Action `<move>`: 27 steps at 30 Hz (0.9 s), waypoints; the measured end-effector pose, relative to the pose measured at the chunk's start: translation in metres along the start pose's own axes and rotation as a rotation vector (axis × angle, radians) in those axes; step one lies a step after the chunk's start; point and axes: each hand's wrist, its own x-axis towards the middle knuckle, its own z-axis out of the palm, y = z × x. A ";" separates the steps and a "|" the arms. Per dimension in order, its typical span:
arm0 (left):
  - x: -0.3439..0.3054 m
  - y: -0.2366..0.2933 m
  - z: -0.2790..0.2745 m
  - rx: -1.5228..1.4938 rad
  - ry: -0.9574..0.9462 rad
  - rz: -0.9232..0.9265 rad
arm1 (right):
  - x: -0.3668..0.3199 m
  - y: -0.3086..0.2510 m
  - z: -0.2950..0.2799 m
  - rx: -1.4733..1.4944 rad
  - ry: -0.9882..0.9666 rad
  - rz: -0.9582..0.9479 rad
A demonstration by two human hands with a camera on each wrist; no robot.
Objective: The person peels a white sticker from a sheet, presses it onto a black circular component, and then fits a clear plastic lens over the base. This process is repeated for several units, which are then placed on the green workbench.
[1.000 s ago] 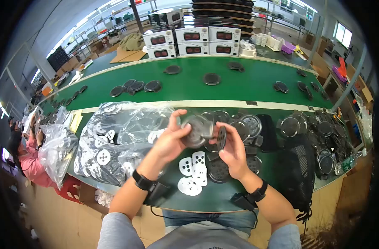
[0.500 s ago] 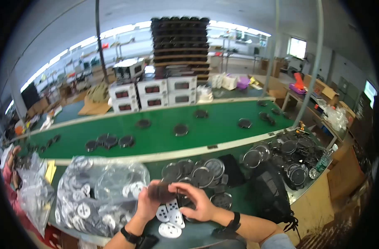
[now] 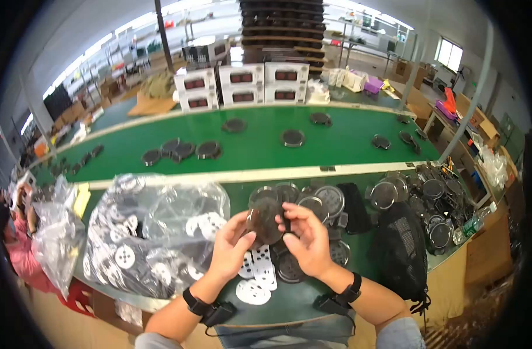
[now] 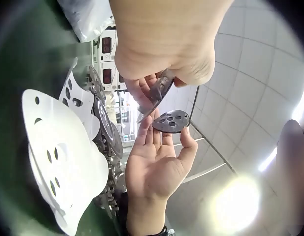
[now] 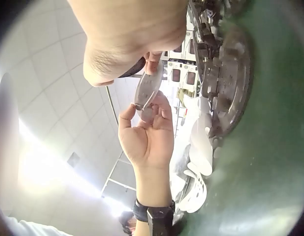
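Note:
My left hand [image 3: 230, 250] grips a round, see-through plastic cover [image 3: 263, 222] by its edge, above the table. To its right, my right hand [image 3: 309, 243] pinches a thin dark disc with several holes [image 4: 172, 122] between thumb and fingers. In the left wrist view the two parts are close together, the holed disc tilted beside the cover. The right fingertips reach the cover's edge in the right wrist view. Below the hands, white holed sheets [image 3: 253, 292] lie in a loose pile. More round dark covers [image 3: 329, 200] sit just behind and to the right.
A large clear bag [image 3: 155, 232] of white holed pieces lies at left. At right are a black mesh bag [image 3: 401, 250], a heap of dark parts [image 3: 435, 189] and a plastic bottle [image 3: 472, 224]. Beyond, several discs rest on a green strip [image 3: 254, 160]; boxes [image 3: 241, 78] stand behind.
The head view tipped up and swung right, then partly came back. My hands have drawn closer together, and the holed disc, edge-on a second ago, is now beside the cover.

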 end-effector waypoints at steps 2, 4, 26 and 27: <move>0.001 0.002 0.003 0.029 -0.028 0.062 | 0.004 -0.006 0.002 -0.006 -0.027 -0.019; -0.001 0.003 0.005 0.003 -0.036 0.081 | 0.002 -0.007 0.003 0.006 -0.025 -0.003; -0.001 -0.003 0.008 -0.105 -0.128 0.038 | 0.006 0.011 0.000 -0.160 0.068 -0.054; -0.001 -0.004 0.008 -0.110 -0.130 0.041 | 0.006 0.011 -0.001 -0.159 0.067 -0.054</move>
